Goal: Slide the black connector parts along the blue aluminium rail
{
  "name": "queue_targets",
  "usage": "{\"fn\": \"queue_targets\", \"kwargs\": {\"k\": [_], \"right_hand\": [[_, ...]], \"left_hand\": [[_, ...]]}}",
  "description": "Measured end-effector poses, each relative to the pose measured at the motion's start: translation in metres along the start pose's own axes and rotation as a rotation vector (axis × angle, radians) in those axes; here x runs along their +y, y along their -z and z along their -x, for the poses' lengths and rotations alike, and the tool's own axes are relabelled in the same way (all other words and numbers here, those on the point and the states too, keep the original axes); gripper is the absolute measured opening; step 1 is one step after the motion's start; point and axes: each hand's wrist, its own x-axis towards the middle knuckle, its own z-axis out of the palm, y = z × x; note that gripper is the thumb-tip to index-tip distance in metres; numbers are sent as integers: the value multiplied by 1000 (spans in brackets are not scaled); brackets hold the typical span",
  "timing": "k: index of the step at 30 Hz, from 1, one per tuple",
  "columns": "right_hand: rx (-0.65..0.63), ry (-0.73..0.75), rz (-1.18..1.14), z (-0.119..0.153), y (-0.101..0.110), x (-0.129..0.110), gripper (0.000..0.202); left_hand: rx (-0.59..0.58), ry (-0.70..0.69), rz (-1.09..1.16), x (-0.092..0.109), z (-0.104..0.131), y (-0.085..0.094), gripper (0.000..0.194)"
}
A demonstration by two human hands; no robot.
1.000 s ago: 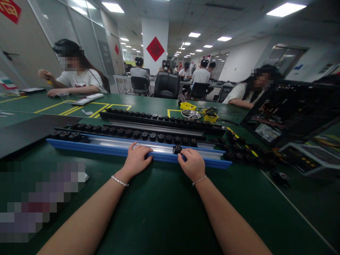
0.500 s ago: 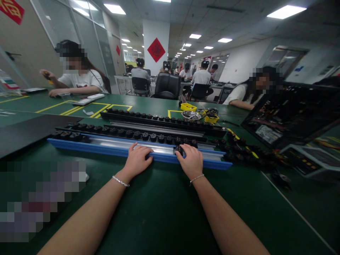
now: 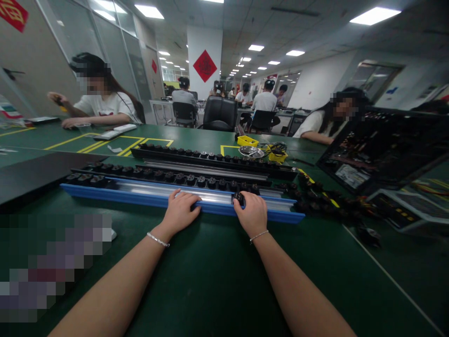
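Note:
A long blue rail (image 3: 115,197) with a shiny metal channel lies across the green table. My left hand (image 3: 182,210) grips the rail near its middle, fingers over the far side and thumb at the near edge. Farther right, my right hand (image 3: 251,210) is closed on a small black socket module (image 3: 238,198) sitting in the channel. Three black modules (image 3: 84,179) sit at the rail's left end. Just behind the rail runs a dark strip (image 3: 157,176) with several similar round black pieces.
Another dark rail (image 3: 206,155) lies farther back. Behind it are a yellow tray (image 3: 247,140) and a metal dish (image 3: 251,151). Black modules with yellow strips (image 3: 315,199), a grey metal box (image 3: 410,210) and an open computer case (image 3: 382,145) stand right. Two people sit across the table.
The view has shifted slightly. The black module and my right hand sit a touch farther right along the rail; my left hand keeps its place on it.

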Motion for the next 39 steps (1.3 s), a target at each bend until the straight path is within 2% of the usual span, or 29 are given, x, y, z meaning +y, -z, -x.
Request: {"fn": "queue_targets", "kwargs": {"k": [9, 28, 39], "right_hand": [[-23, -12, 36, -1, 1, -2, 30], [42, -19, 51, 0, -2, 5, 28], [32, -50, 60, 1, 0, 3, 29]], "left_hand": [[0, -4, -9, -1, 0, -1, 19], [-8, -14, -36, -1, 0, 0, 20], [2, -20, -32, -2, 1, -1, 20]]}}
